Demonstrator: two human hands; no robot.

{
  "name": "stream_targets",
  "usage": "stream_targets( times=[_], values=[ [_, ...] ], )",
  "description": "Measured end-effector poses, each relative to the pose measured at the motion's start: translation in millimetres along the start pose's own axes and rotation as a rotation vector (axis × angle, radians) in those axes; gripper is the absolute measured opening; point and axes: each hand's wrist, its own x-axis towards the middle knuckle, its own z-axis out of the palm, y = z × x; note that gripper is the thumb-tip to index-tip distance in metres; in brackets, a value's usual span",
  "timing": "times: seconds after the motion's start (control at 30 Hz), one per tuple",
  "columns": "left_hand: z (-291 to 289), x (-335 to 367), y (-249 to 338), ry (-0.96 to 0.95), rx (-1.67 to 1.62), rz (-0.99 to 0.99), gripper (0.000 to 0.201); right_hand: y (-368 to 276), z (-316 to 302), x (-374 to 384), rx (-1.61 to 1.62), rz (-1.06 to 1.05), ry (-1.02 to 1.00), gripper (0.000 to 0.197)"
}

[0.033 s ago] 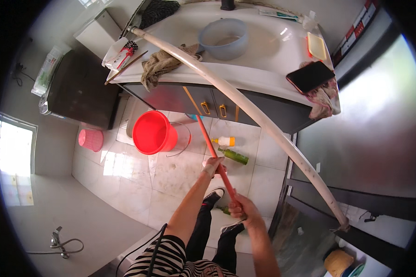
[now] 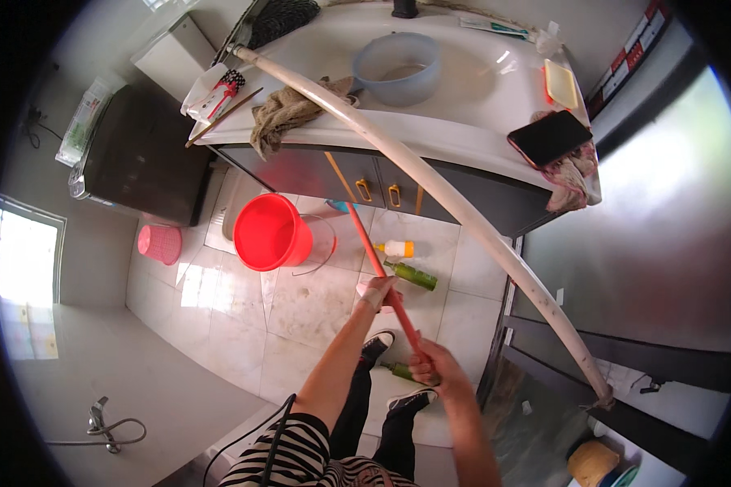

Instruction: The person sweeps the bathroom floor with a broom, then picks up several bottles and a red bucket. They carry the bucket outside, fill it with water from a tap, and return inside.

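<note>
My left hand grips a long red pole partway along its length. My right hand is closed round its near end, lower and to the right. The pole slants away to the foot of the dark sink cabinet. Something blue shows at its far end, partly under the cabinet, so the kind of tool cannot be made out. Right of the pole, a white and yellow bottle and a green bottle lie on the tiles. Another green bottle is by my feet.
A red bucket stands left of the pole, with a pink basket farther left. A long pale pipe crosses diagonally above. On the white sink counter are a bluish basin, a brown cloth and a phone.
My right hand has shifted slightly right with the pole's near end. More of the green bottle by my feet shows. The left hand has hardly moved.
</note>
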Motion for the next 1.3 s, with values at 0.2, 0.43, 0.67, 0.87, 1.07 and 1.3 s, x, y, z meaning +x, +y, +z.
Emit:
stream_targets(
  times=[0.2, 0.43, 0.67, 0.87, 1.07, 1.3],
  values=[
    [50.9, -20.6, -44.5, -0.125, -0.132, -0.096, 0.030, -34.8, 9.0, -69.7, -0.408, 0.074, 0.293, 0.024],
    [111.5, -99.5, -128.6, -0.170, -0.038, -0.286, 0.027, 35.3, -48.1, -166.6, -0.200, 0.155, 0.512, 0.025],
    [117.2, -194.7, -232.0, -0.344, 0.257, -0.358, 0.026, 176.5, -91.0, -259.1, 0.232, 0.159, 0.367, 0.023],
    [121.5, -277.7, -221.3, -0.499, 0.235, -0.633, 0.034, 203.7, -4.2, -321.9, 0.337, 0.005, 0.533, 0.021],
    [150.8, -343.9, -230.4, -0.790, 0.180, -0.770, 0.050, 231.8, -1.7, -399.0, 0.223, 0.068, 0.852, 0.029],
    [172.0, -380.2, -270.5, -1.309, 0.712, -0.727, 0.053, 308.2, -33.2, -518.0, -0.323, -0.209, 0.947, 0.043]
  ],
)
